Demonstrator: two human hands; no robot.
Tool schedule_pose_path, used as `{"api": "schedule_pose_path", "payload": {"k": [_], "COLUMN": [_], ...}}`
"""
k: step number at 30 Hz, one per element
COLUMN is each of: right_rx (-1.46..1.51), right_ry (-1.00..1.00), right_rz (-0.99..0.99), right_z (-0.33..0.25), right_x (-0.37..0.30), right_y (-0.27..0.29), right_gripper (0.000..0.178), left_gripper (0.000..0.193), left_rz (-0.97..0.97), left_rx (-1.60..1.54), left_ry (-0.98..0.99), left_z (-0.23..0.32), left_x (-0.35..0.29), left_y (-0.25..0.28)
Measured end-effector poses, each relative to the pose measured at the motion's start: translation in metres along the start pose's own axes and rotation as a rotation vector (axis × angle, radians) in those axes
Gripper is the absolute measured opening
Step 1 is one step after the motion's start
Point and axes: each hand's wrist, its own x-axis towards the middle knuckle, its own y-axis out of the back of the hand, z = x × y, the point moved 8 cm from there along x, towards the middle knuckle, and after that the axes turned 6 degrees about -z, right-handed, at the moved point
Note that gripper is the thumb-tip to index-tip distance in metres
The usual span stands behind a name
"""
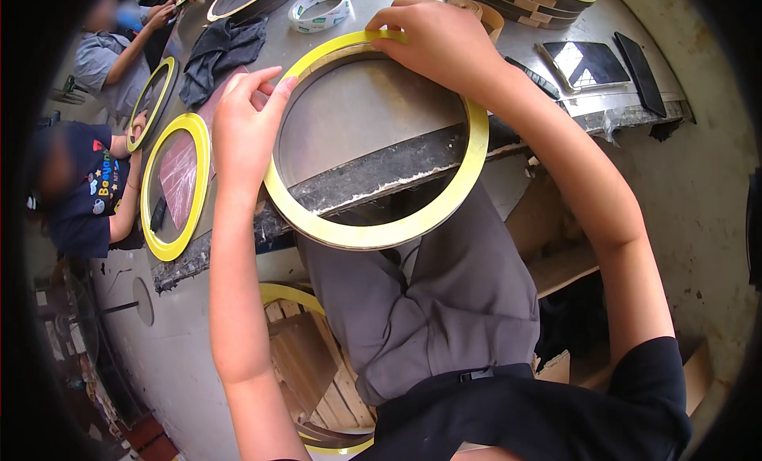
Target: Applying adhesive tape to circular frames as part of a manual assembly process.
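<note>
**Both hands on the big yellow ring**

Left hand (248, 123) pinches the yellow ring (376, 233) at its 9 o'clock rim. The ring hangs half off the metal table (361, 115) edge. Right hand (435, 42) grips it around 12 o'clock, tape roll (320, 7) just beyond.

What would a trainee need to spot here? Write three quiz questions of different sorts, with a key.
1. True or false: both hands grip the same yellow ring.
2. Which lies nearest beyond the ring's far edge? A) dark cloth B) roll of tape C) dark flat panels
3. Fill in: the ring's near edge hangs past the table edge, over the person's ____.

Key
1. True: the left hand is on the left rim of the yellow ring, the right hand on its far rim.
2. B: the roll of tape; the dark cloth and dark flat panels lie off to the sides.
3. Lap: the table edge shows through the ring.
</note>
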Motion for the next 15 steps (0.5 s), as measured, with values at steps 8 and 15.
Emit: {"api": "schedule_pose_path", "payload": {"k": [8,15], "right_rx": [0.608,0.235], "right_ry": [0.052,0.382], "right_rz": [0.171,0.272], "right_z": [-0.030,-0.045], "right_x": [0.031,-0.025], "right_y": [0.108,0.161], "right_gripper": [0.027,0.017], "left_gripper": [0.023,0.023], "left_rz": [0.068,0.396], "left_rx": [-0.800,0.358], "left_ry": [0.065,-0.624], "left_z": [0.026,0.153], "left_x": [0.008,-0.099], "left_y": [0.070,0.105]}}
